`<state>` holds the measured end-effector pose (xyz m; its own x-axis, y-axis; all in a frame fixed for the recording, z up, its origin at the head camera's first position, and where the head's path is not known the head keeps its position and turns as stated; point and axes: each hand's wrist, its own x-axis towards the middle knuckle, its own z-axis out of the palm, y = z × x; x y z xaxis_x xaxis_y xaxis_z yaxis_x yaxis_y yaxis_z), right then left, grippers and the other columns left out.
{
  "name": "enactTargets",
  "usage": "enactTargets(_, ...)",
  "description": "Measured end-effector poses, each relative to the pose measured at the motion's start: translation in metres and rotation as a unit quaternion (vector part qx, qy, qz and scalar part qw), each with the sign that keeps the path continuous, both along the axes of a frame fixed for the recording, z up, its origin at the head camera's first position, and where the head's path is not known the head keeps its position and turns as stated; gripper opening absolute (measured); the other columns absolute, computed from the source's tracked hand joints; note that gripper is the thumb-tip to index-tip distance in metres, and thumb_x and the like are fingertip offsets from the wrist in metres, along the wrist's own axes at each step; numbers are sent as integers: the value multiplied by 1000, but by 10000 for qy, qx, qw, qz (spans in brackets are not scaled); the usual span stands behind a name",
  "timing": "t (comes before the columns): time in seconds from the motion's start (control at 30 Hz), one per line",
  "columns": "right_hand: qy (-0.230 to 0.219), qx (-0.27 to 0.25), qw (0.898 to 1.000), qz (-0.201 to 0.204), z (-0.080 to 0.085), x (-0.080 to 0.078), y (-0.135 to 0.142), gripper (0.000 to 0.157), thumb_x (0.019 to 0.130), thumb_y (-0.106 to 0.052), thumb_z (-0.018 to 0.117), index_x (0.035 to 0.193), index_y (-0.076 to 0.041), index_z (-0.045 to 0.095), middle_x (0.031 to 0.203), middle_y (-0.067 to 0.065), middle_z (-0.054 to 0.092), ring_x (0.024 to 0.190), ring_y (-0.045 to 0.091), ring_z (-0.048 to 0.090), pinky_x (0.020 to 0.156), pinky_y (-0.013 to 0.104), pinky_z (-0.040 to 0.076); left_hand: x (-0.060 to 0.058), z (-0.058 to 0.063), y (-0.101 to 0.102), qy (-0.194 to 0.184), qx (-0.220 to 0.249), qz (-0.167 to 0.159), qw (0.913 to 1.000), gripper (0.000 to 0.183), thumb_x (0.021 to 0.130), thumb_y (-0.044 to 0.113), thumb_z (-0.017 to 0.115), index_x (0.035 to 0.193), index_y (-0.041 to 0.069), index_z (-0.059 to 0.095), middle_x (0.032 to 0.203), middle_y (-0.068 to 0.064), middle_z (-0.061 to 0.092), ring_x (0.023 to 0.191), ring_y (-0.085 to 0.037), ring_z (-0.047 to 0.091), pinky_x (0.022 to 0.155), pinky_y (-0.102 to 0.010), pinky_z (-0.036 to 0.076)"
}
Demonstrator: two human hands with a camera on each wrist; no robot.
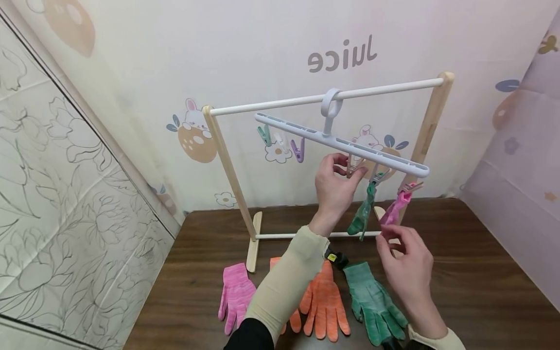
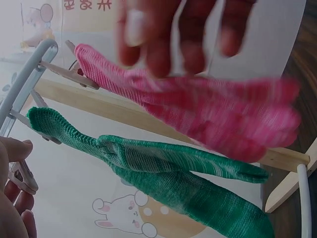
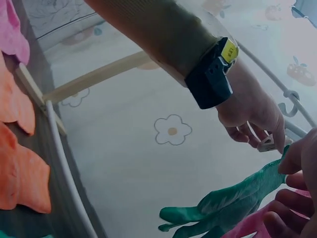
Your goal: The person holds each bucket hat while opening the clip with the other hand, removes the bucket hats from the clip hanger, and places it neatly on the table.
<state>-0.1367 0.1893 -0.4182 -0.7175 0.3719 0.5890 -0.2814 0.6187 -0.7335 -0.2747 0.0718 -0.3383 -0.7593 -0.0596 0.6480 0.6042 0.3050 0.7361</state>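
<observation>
My left hand [image 1: 334, 187] pinches a pale clothespin [image 1: 350, 166] that hangs under the white hanger [image 1: 306, 133]. To its right, a green glove [image 1: 364, 214] and a pink glove [image 1: 397, 206] hang by their cuffs from pale clips. My right hand [image 1: 407, 265] is just below the pink glove, its fingers loosely bent. In the left wrist view those right fingers [image 2: 193, 54] overlap the top of the pink glove [image 2: 208, 111], with nothing gripped between them. The right wrist view shows the green glove [image 3: 233, 196] between both hands.
The hanger hooks over the white rod of a wooden rack [image 1: 229, 180]. Green, white and purple clips [image 1: 299, 149] hang at the hanger's left. On the brown table [image 1: 188, 287] lie a pink glove [image 1: 236, 294], orange gloves [image 1: 324, 304] and a green glove [image 1: 376, 306].
</observation>
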Motion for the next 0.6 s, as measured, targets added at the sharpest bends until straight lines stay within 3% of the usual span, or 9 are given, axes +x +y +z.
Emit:
enactTargets(0.23,-1,-304,9995,75,11,-9,0,40,85,-7,78,124,-7,70,112,13,70,89,-16,54,78,-4,43,2,1,0,-49,33,-15,10000,38,85,29,82,111,10,62,103,-4,67,82,-10,61,70,-10,48)
enactTargets(0.6,-244,-321,9990,-169,22,-23,-3,39,88,-20,78,124,-8,70,109,13,71,85,-15,55,76,-4,41,6,2,4,-65,248,-104,9996,38,85,26,82,111,9,61,101,-5,66,78,-9,58,67,-11,48)
